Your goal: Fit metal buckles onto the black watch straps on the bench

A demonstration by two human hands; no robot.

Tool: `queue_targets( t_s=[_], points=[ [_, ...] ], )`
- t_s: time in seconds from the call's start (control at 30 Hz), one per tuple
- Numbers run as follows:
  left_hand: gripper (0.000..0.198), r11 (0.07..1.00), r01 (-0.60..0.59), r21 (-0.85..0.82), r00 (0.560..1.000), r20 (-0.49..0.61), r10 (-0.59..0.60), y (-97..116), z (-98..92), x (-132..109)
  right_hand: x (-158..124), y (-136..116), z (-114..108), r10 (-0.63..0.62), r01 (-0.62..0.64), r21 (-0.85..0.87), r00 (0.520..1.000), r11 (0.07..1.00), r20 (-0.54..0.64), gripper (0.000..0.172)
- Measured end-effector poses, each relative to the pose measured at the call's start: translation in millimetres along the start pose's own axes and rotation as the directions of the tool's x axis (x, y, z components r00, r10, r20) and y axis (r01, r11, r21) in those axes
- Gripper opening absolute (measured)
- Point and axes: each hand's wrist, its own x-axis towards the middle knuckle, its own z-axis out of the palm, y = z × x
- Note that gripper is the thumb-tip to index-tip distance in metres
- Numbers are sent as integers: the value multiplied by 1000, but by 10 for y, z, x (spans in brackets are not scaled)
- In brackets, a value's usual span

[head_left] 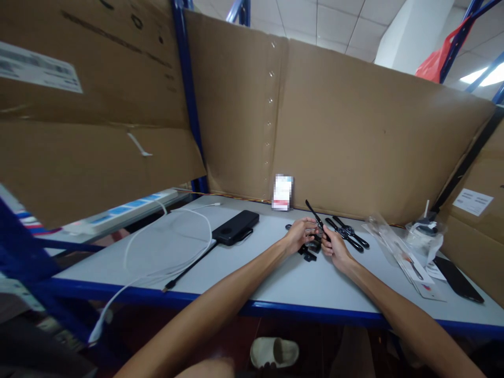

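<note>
My right hand (pixel 334 247) is closed around the lower part of a slender black rod-like piece (pixel 314 212), whose thin end points up and to the left. Close beside it, my left hand (pixel 301 235) has its fingers curled in toward the same piece; whatever lies between them is too small to make out. Small black parts (pixel 308 255) lie on the table just beneath both hands. Part of a dark ring-shaped piece (pixel 289 227) shows at the left hand's far side. Several long black handled pieces (pixel 346 234) lie crossed to the right of my right hand.
A black power bank (pixel 236 227) and looped white cable (pixel 169 273) lie left. A phone with a blurred screen (pixel 282 192) leans on the cardboard wall (pixel 354 131). Rightward are clear packaging (pixel 409 268), a bagged white container (pixel 425 233) and a dark phone (pixel 459 278).
</note>
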Motion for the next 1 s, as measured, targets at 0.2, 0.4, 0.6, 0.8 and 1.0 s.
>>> queue_targets(
  t_s=[0.2, 0.4, 0.6, 0.8, 1.0],
  points=[
    [24, 895, -206, 397, 973, -14, 231, -66, 13, -14, -2, -19, -12, 19, -19, 41, 1000, 999, 1, 48],
    [22, -54, -311, 949, 845, 302, 442, -45, -16, -111, 11, -51, -55, 78, -84, 128, 996, 988, 49, 46],
    [17, -107, -347, 932, 820, 356, 448, 47, -66, -124, 20, -47, -58, 111, -122, 121, 989, 985, 98, 46],
    [40, 650, -278, 707, 956, 137, 260, -67, -4, 12, 29, -28, -47, 82, -89, 73, 992, 993, 95, 48],
    [17, 783, -238, 575, 958, 7, 286, -118, 39, 40, 0, -42, -23, 72, -76, 50, 994, 996, 83, 50]
  ],
)
